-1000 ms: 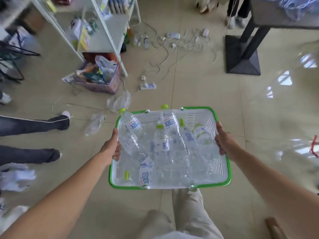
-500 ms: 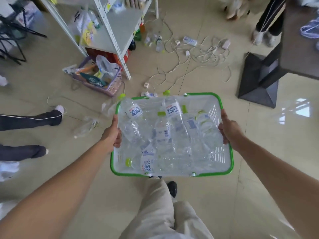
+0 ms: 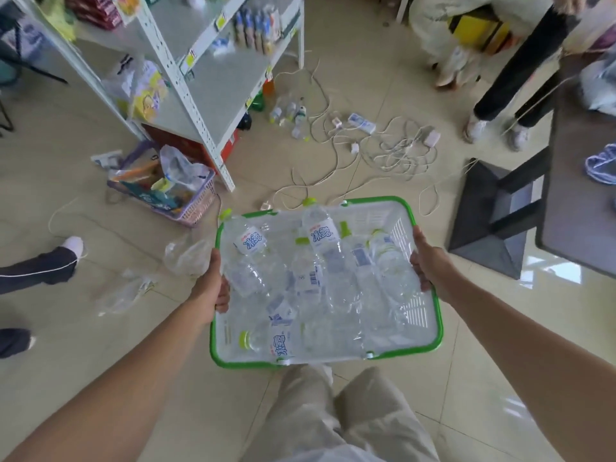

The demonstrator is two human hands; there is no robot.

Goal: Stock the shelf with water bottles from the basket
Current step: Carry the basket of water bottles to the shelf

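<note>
Head view: basket (image 3: pixel 438 315) of water bottles (image 3: pixel 320 235) carried near the shelf (image 3: pixel 213 85).
Both the left hand (image 3: pixel 210 288) and right hand (image 3: pixel 430 271) have their grip curled round the basket's green side rims. Inside, clear bottles lie heaped on their sides, two necks over the far rim. Strewn cables (image 3: pixel 393 151) on the floor (image 3: pixel 366 78) ahead could catch a foot, and a tilt would likely spill bottles.

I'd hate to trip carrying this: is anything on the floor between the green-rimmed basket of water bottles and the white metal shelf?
Yes. A purple plastic basket of goods sits at the white metal shelf foot. Crumpled clear plastic bags lie left of the green-rimmed basket, and tangled white cables spread ahead.
</note>
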